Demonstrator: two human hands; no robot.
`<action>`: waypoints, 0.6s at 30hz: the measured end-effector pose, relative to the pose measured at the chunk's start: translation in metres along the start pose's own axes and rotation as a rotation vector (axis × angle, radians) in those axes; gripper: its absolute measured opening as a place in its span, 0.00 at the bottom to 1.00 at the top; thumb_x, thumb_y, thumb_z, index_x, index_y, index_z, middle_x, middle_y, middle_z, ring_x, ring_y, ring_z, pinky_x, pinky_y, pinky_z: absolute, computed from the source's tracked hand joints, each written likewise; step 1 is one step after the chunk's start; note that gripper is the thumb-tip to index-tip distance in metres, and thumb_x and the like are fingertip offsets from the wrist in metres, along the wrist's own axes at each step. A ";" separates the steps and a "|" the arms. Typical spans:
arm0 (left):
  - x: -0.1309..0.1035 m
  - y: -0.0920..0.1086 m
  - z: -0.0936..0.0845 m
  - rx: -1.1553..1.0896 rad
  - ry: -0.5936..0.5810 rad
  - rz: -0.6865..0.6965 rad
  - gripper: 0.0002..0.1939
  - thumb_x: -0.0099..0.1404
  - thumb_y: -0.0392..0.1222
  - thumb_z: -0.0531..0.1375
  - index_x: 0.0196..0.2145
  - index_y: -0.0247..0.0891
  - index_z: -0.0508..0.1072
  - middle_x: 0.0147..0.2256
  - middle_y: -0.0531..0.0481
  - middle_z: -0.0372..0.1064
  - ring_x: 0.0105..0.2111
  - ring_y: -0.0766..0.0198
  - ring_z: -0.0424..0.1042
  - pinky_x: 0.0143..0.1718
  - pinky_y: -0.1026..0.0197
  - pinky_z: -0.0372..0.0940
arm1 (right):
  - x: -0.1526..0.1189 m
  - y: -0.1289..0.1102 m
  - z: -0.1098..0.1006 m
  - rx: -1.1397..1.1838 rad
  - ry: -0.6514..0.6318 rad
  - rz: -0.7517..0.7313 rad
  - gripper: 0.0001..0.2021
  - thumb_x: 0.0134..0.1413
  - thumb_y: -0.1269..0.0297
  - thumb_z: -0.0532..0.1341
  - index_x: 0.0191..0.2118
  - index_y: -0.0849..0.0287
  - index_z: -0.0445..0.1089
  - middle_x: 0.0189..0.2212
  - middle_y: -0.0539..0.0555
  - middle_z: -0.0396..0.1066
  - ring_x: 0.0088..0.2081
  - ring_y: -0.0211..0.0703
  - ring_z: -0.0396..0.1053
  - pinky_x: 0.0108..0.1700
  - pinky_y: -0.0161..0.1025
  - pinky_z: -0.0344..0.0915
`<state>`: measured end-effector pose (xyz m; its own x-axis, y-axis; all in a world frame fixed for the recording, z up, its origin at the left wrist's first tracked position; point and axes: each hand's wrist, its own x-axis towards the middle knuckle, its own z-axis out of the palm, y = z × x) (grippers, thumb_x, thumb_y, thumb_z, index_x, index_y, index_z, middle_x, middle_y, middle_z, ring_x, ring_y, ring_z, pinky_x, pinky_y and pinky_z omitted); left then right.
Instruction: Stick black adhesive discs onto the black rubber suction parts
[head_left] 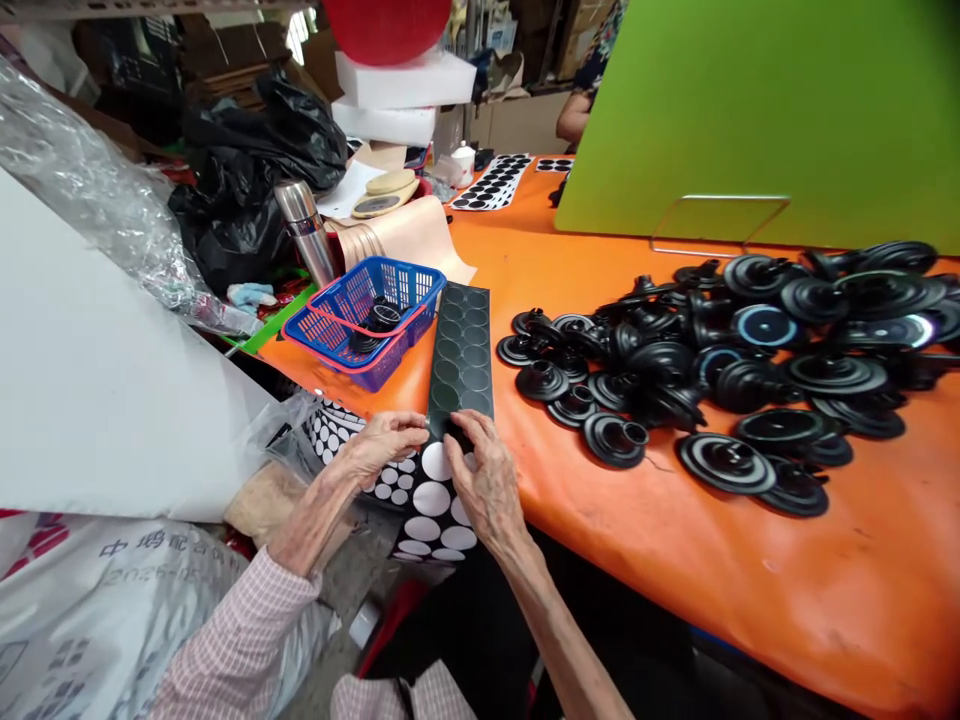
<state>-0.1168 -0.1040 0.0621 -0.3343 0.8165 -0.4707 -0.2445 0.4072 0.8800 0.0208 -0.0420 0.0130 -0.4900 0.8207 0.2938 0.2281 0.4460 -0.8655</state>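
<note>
A long black sheet of round stickers (463,345) lies over the table's edge, with white circles (431,498) on the part hanging down towards me. At its left edge, the fingertips of my left hand (382,445) are pinched together on the sheet. My right hand (487,478) lies across the sheet's right side, its fingers bent round a black round sticker, partly hidden under them. Left of the sheet stands a blue plastic basket (427,285) with a pink handle and a few black round parts (384,316) inside.
Many black suction-cup-like discs (660,370) are heaped on the orange table (750,580) to the right. A green board (750,120) stands behind them. A steel thermos (306,230) and black plastic bags (255,160) are at the back left. Another person's arm (574,115) shows beyond the board.
</note>
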 end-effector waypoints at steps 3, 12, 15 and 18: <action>0.001 -0.005 0.001 -0.036 -0.009 0.062 0.18 0.46 0.43 0.69 0.33 0.31 0.72 0.25 0.56 0.61 0.22 0.76 0.55 0.22 0.69 0.47 | 0.000 0.001 0.002 -0.050 0.050 -0.050 0.13 0.58 0.60 0.58 0.44 0.60 0.72 0.47 0.63 0.70 0.50 0.52 0.69 0.52 0.51 0.68; 0.006 -0.009 -0.002 0.184 0.039 0.147 0.15 0.50 0.47 0.65 0.32 0.33 0.72 0.23 0.56 0.58 0.22 0.72 0.53 0.24 0.66 0.50 | 0.004 0.002 -0.001 -0.012 0.155 -0.062 0.10 0.63 0.63 0.52 0.36 0.58 0.70 0.38 0.58 0.73 0.41 0.46 0.72 0.44 0.44 0.70; -0.002 -0.005 0.000 0.333 0.267 0.212 0.15 0.51 0.47 0.65 0.32 0.34 0.71 0.23 0.56 0.58 0.23 0.70 0.56 0.26 0.64 0.52 | 0.000 0.002 -0.014 -0.007 0.240 -0.006 0.11 0.64 0.63 0.51 0.34 0.58 0.68 0.32 0.55 0.72 0.35 0.43 0.71 0.39 0.41 0.70; -0.013 -0.002 0.017 0.361 0.309 0.272 0.14 0.52 0.49 0.64 0.31 0.36 0.70 0.24 0.56 0.59 0.24 0.69 0.58 0.26 0.65 0.53 | -0.015 -0.001 -0.027 -0.065 0.236 -0.078 0.10 0.64 0.64 0.52 0.36 0.57 0.70 0.35 0.56 0.72 0.37 0.43 0.72 0.40 0.40 0.70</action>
<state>-0.0963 -0.1084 0.0672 -0.6070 0.7759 -0.1720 0.1978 0.3571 0.9129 0.0505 -0.0453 0.0202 -0.3001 0.8400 0.4519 0.2550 0.5272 -0.8106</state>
